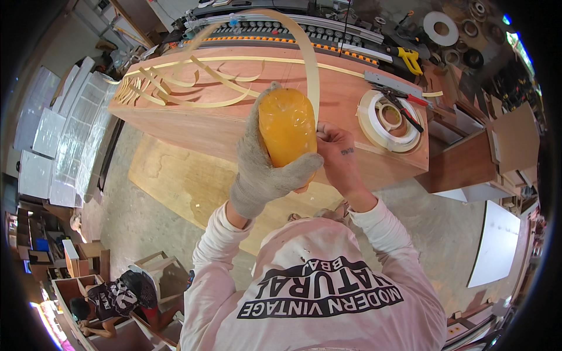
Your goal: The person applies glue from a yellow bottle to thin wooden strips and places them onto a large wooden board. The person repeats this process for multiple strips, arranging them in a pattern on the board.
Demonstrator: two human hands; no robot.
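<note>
My left hand [263, 162], in a grey knit glove, is wrapped around a clear plastic bag [287, 127] filled with a yellow-orange substance. My bare right hand [340, 153] is close against the bag's right side, its fingertips pinched at the lower end of a pale edge-banding strip [311, 66]. The strip rises and loops over to the left; its lower tip is hidden by the fingers. Both hands are above the near edge of a long plywood-faced workpiece [189, 127]. Several cut, curled strips [158, 87] lie on its left part.
Rolls of edge banding [366, 116] and red-handled snips [401, 107] are at the workpiece's right end, by a grey metal bar [390, 83]. Behind stand a roller machine [272, 33] and a yellow heat gun [409, 60]. Another person [116, 298] crouches among cabinet frames at lower left.
</note>
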